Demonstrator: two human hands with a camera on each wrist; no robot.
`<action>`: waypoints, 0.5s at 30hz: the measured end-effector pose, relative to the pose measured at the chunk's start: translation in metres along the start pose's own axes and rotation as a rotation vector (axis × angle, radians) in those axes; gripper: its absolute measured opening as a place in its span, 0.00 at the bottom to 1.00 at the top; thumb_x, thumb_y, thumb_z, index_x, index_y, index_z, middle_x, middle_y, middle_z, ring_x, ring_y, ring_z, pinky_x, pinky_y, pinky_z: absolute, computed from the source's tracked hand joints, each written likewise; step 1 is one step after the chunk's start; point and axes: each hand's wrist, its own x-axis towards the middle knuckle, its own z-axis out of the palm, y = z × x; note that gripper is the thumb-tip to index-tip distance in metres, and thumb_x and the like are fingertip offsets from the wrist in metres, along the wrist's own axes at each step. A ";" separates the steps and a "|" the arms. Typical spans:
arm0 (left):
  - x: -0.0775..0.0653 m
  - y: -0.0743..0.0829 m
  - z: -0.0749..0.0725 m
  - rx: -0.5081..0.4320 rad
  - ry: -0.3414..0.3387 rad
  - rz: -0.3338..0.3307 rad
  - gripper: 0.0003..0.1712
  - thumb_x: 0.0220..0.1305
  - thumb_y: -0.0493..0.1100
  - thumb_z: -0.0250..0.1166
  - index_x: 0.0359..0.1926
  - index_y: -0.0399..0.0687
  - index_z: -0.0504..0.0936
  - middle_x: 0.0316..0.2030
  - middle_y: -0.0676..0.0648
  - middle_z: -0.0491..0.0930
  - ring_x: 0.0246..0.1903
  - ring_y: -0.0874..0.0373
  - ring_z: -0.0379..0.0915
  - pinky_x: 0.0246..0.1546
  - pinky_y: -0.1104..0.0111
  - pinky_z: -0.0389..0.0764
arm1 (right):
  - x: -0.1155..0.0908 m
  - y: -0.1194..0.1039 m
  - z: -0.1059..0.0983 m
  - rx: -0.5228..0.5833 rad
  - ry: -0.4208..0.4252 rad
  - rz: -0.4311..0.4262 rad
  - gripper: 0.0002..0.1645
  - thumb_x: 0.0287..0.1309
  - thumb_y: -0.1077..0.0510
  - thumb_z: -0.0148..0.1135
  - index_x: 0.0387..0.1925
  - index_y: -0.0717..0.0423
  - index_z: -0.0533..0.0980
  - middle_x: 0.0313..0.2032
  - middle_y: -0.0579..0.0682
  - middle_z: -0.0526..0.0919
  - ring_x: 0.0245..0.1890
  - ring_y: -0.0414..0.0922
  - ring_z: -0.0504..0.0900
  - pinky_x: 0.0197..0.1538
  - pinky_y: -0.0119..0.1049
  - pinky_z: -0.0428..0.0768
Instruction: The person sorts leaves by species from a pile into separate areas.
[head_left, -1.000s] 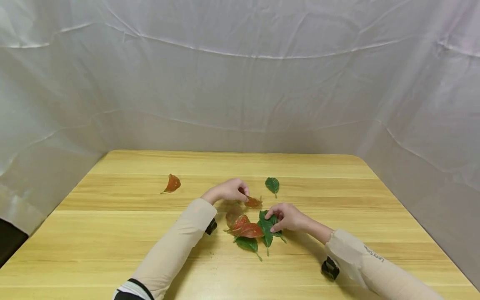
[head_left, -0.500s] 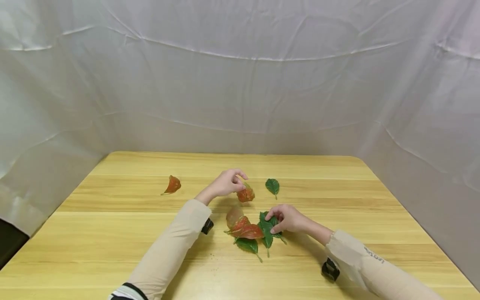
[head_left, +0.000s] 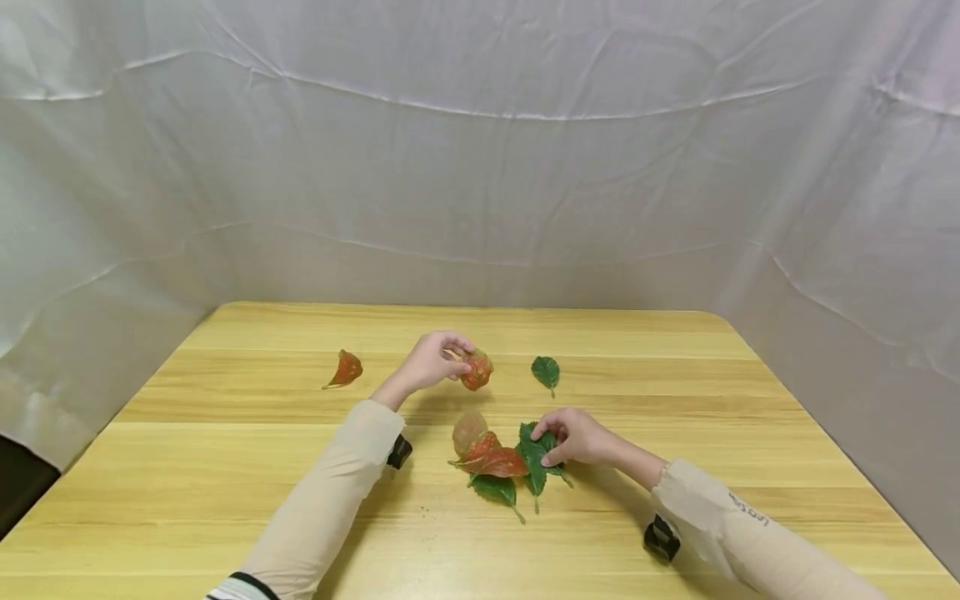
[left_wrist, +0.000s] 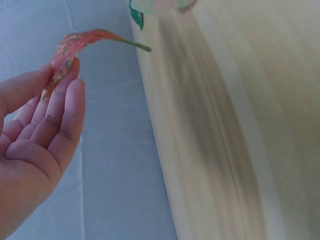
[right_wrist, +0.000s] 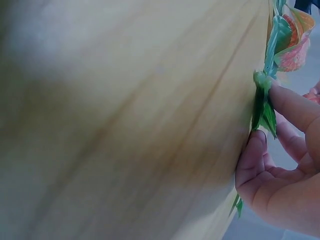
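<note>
While left hand hovers, fingers pinch leaf.

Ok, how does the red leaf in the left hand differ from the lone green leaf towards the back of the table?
Colour: the red leaf has yellowish speckles; the lone green leaf is dark green.
Support: the red leaf is pinched by the left hand above the table; the lone green leaf lies on it.
Shape: the red leaf bends in a curve; the lone green leaf looks flatter.
Both are stemmed.
</note>
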 end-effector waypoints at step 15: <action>-0.011 -0.018 -0.029 0.026 0.095 0.003 0.16 0.55 0.23 0.54 0.45 0.30 0.78 0.44 0.35 0.76 0.35 0.50 0.75 0.32 0.61 0.78 | 0.000 0.000 0.000 0.017 -0.001 -0.003 0.17 0.39 0.69 0.69 0.35 0.64 0.76 0.24 0.50 0.72 0.21 0.41 0.62 0.24 0.29 0.64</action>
